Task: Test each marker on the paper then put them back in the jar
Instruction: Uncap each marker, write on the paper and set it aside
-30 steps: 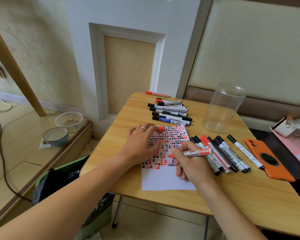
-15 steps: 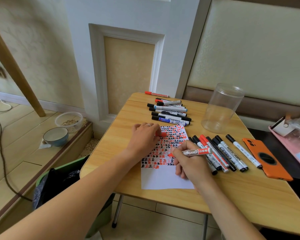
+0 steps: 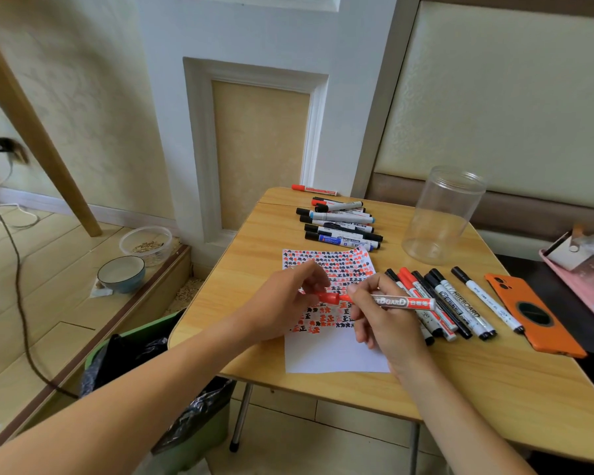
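— What are the hands doing?
— Right hand (image 3: 384,320) grips the red marker (image 3: 403,301); left hand (image 3: 285,303) pinches its red cap (image 3: 326,297).
— Which way does it lie?
— Lengthwise left-right above the paper (image 3: 333,351), tip toward the cap, tail toward the jar (image 3: 439,217) side.

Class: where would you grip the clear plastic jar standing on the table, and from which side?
Wrap the clear plastic jar around its mid-wall from the front-right: it stands upright and open, its wide round wall suits a full-hand wrap, and the black and white markers lie to its left.
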